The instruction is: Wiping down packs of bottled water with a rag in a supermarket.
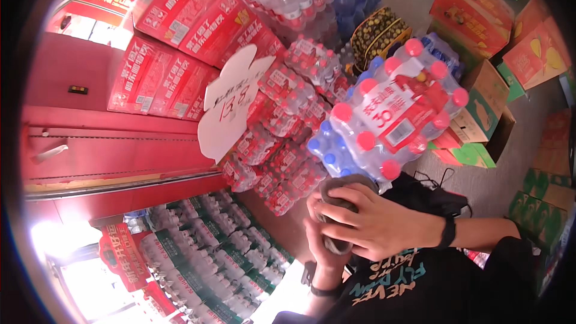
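Observation:
My right hand [381, 219], with a dark band at the wrist, curls its fingers over a grey-brown rounded thing [355, 181] in front of my chest. From below and to the left, my left hand [322, 249] closes around the same thing. Its kind is unclear; it looks like a short thick tube or roll with a rounded rim, and the fingers hide much of it. Just beyond my hands stands a shrink-wrapped pack of clear bottles [402, 111] with pink-red caps. Blue-capped bottles [330, 150] sit at its left side.
Red-labelled bottle packs [282, 126] are piled at centre-left, beside a white handwritten sign [225, 111]. Red cartons [186, 18] are stacked at upper left. Bottle packs with green bands [204, 258] stand lower left. An open cardboard box [483, 111] and a patterned bag [378, 33] lie farther right.

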The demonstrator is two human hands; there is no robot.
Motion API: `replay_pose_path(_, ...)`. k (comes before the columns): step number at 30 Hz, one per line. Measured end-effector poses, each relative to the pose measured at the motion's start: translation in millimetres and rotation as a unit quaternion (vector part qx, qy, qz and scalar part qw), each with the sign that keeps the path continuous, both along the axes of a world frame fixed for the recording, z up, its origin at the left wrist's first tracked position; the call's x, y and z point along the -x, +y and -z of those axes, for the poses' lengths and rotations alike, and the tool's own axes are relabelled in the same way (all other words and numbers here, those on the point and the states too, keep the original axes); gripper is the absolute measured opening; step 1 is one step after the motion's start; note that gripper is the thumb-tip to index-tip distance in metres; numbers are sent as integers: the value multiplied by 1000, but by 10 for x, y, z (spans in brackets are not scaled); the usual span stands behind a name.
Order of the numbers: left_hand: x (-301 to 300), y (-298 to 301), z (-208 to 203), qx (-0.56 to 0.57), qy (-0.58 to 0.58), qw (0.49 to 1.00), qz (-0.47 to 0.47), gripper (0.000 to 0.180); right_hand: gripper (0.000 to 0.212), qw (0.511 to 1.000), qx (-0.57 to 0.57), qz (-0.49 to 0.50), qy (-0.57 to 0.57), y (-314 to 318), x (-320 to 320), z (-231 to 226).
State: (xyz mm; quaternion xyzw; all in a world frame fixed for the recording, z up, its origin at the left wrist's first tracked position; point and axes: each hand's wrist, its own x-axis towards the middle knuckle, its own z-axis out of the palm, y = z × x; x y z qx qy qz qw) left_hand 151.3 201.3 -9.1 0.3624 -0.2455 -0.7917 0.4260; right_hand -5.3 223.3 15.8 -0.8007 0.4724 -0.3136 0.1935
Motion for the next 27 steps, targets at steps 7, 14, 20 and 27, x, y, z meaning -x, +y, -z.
replay_pose_path(7, 169, -981, 266, 401, -142, 904, -51, 35, 54, 947, 73, 296, 98, -279, 735, -81)
replay_pose_path(14, 690, -1058, 1310, 428, -243, 868, -63, 25, 46, 821, -24, 558, 123, -254, 1320, 209)
replay_pose_path(20, 575, -1232, 906, 351, -298, 887, -34, 19, 45, 815, -15, 558, 159, -256, 1316, 300)
replay_pose_path(27, 716, -1614, 910, 504, -254, 826, -13, 12, 43, 805, 30, 573, 149, -276, 1341, 272)
